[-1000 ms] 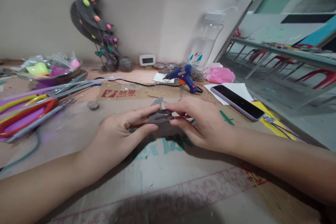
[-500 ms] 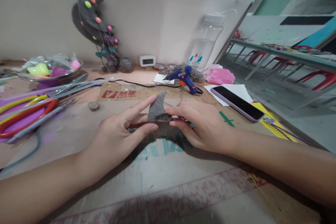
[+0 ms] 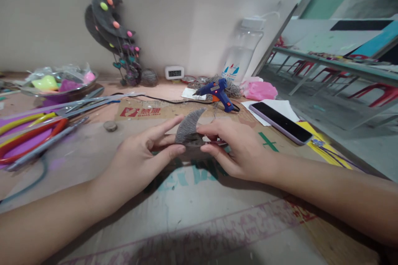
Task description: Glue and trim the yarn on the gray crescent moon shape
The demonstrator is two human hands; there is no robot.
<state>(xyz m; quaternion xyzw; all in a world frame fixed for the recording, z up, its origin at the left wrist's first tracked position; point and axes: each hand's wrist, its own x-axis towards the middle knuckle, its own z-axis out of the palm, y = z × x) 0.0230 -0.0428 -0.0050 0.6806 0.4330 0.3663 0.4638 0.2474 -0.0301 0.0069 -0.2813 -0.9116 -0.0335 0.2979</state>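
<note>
A small grey crescent that looks wrapped in yarn is held upright between my hands, its pointed tip leaning to the right. My left hand grips its left edge, with the thumb low in front and the fingers behind. On the other side, my right hand has its thumb and index finger bent close together at the lower right of the crescent. What lies between those right fingertips is too small and shadowed to make out. Beneath both hands is a cardboard sheet with green and purple marks.
A blue glue gun lies beyond my hands, near grey yarn and a water bottle. A phone rests at the right, scissors at the left. A decorated crescent hanging is by the wall, near a digital timer.
The crescent has turned, its tip swinging to the right. My right fingertips have shifted slightly at its edge, while my left hand stays nearly in place.
</note>
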